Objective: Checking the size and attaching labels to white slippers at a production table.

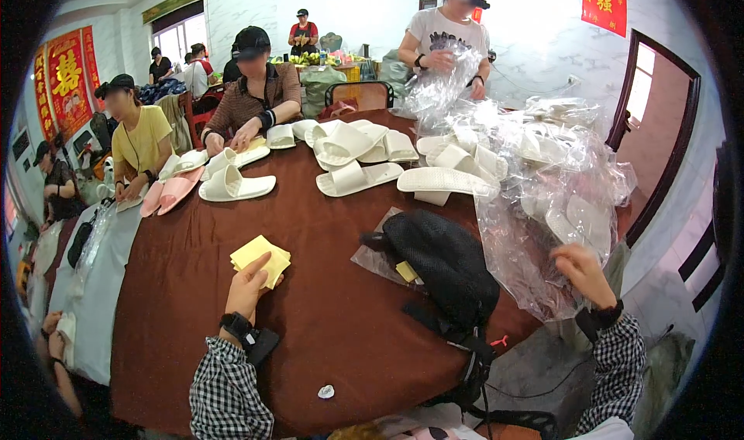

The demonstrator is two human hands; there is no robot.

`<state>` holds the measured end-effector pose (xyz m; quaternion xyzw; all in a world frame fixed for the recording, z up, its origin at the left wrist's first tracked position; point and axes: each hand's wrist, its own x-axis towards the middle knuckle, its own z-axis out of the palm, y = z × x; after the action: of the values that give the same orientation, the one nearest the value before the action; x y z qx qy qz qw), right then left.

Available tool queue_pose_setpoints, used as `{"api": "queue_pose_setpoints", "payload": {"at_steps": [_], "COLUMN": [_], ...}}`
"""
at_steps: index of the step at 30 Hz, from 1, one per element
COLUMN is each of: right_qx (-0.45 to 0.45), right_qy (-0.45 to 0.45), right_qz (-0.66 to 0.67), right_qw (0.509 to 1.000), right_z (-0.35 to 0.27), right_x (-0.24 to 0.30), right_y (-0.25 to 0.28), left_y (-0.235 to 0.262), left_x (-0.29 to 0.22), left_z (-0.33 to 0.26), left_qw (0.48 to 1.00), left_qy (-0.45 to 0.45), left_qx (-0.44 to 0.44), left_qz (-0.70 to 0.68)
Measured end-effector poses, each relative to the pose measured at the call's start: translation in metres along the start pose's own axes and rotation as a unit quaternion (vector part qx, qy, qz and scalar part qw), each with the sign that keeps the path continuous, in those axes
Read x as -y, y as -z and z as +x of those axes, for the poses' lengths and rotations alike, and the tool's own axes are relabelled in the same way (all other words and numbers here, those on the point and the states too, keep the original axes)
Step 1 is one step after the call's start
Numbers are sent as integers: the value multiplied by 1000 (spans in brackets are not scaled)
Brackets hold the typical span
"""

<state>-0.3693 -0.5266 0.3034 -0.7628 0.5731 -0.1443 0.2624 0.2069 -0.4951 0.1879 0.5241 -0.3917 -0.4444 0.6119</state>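
My left hand (245,293) is closed round a small stack of yellow paper slips (254,249), with the thumb lying on top, above the brown tablecloth (325,308). At the right, my right hand (585,276) has its fingers curled in beside a large clear plastic bag (527,273). Whether those fingers pinch the film or something small cannot be made out. White slippers show through the bag, and a white slipper (446,180) lies at its left edge. More white slippers (356,178) are grouped along the far side of the table.
A black bag (449,262) lies right of centre, with a yellow piece (405,271) beside it. Pink slippers (172,192) sit at the far left edge. Across the table, one person (263,91) handles slippers and another (449,44) holds plastic film. A small white scrap (326,392) lies near me.
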Motion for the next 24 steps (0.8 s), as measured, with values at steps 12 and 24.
{"api": "queue_pose_setpoints", "payload": {"at_steps": [12, 24], "right_qx": [69, -196], "right_qy": [122, -13], "right_qz": [-66, -205], "right_qw": [988, 959], "right_z": [54, 118], "right_x": [-21, -194], "right_y": [-58, -23], "left_y": [11, 3], "left_x": [19, 24], "left_z": [11, 20], "left_qw": [995, 999], "left_qy": [-58, -35], "left_qx": [-5, 21], "left_qz": [85, 22]}}
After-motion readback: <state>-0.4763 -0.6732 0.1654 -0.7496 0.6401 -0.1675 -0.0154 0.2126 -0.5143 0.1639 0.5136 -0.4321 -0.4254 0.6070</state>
